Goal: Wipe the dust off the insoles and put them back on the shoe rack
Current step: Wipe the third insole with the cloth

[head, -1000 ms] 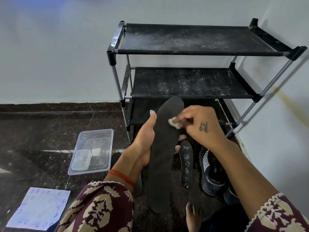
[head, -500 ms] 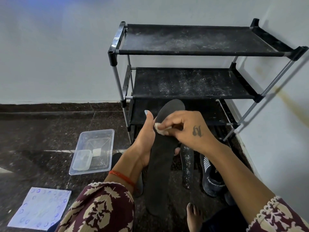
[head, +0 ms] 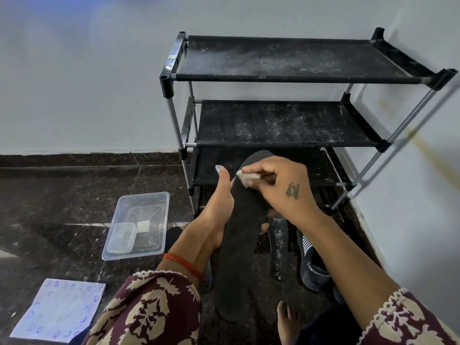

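Shoe rack (head: 286, 123) behind hands, three dusty black shelves; lowest shelf partly hidden by hands. Dark insole (head: 239, 245) held upright in front of rack, toe end up, heel end low near bare foot (head: 287, 319). Left hand (head: 216, 220) grasps insole's left edge, thumb raised, fingers mostly hidden behind it. Right hand (head: 281, 188) pinches small white wipe (head: 245, 177), pressed on insole near toe. Second insole (head: 277, 247), speckled with dust, on floor below right hand, partly covered by wrist.
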Demonstrator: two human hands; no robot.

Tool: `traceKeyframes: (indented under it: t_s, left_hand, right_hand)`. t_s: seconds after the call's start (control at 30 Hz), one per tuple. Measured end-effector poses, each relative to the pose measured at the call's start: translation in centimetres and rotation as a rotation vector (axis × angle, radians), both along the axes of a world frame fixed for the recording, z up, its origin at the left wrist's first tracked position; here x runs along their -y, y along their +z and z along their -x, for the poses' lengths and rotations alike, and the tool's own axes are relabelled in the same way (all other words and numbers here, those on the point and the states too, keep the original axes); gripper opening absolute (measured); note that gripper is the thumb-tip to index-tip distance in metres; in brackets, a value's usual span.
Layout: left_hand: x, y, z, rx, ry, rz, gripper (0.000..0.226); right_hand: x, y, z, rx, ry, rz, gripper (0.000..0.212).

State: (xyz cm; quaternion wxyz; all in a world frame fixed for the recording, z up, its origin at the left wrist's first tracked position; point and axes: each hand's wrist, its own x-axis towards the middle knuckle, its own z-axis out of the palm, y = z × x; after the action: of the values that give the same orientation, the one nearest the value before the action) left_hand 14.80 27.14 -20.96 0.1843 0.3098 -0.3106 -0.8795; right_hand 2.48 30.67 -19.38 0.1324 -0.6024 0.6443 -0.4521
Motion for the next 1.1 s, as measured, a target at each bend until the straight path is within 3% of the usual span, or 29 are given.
traceKeyframes:
  t_s: [0.17,0.27,0.33,0.43,0.63,0.73,0.83,0.9,1.0,1.1]
  left_hand:
    - [0.6,0.0,-0.2,0.012,0.133,-0.027,0.076]
    - [0.6,-0.1,0.0,0.005,0.136,-0.042,0.076]
    - [0.5,-0.2,0.1,-0.002,0.123,-0.053,0.074]
    - [0.4,-0.1,0.2,-0.017,0.097,-0.047,0.075]
    - [0.6,-0.2,-0.1,0.023,0.132,-0.013,0.073]
    - [0.7,-0.2,-0.1,0.056,0.146,-0.011,0.071]
    - [0.5,-0.2,0.1,0.049,0.136,-0.012,0.07]
    - [0.5,-0.2,0.2,0.032,0.119,-0.035,0.068]
    - [0.3,-0.2,0.4,0.003,0.088,-0.026,0.066]
    - [0.0,-0.4,0.5,-0.02,0.042,0.04,0.066]
  right_hand:
    - [-0.8,0.8,0.8,-0.013,0.319,-0.241,0.026]
    - [-0.7,0.3,2.2,-0.095,0.184,-0.27,0.031]
    - [-0.3,-0.2,2.8,-0.193,-0.001,-0.158,0.03]
    - [-0.2,-0.4,2.4,-0.146,-0.147,-0.02,0.022]
    - [-0.6,0.4,0.6,0.039,0.207,-0.249,0.024]
    - [-0.9,1.2,1.2,-0.019,0.348,-0.339,0.031]
    - [-1.0,0.9,2.7,-0.186,0.28,-0.369,0.032]
    - [-0.8,0.3,3.8,-0.277,0.078,-0.274,0.033]
    - [-0.3,-0.1,4.0,-0.268,-0.245,0.071,0.026]
    - [0.1,-0.4,1.8,-0.292,-0.17,0.22,0.023]
